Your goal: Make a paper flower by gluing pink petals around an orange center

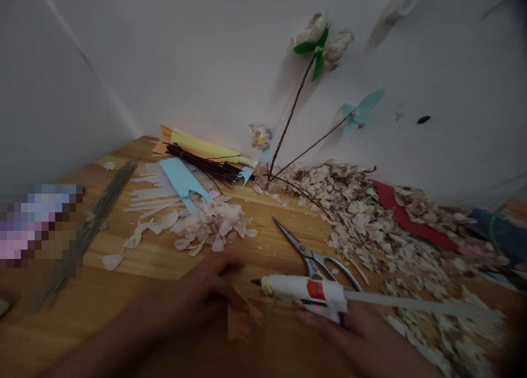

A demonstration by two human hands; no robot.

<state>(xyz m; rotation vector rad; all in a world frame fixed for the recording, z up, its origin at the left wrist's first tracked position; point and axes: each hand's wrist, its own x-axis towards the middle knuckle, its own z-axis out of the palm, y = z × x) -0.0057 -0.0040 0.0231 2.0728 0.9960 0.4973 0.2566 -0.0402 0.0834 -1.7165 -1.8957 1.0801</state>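
Observation:
My right hand (349,328) is wrapped round the grip of a white hot glue gun (292,289). Its nozzle points left, and a long clear glue stick (395,300) juts out of its back. Left of the nozzle, my left hand (206,285) pinches a small orange paper piece (239,320) that hangs below the fingers; the fingertips are dim and partly blurred. Scissors (307,252) lie with blades apart just behind the glue gun. A heap of pale petals (216,224) sits beyond my left hand.
Brown stems (201,161), blue paper (181,175) and yellow paper (206,142) lie at the back. Handmade flowers on stems (292,114) lean against the wall. Dried petals (358,219) and a red strip (411,219) cover the right. Grey wires (107,208) and a pixelated object (37,219) lie left.

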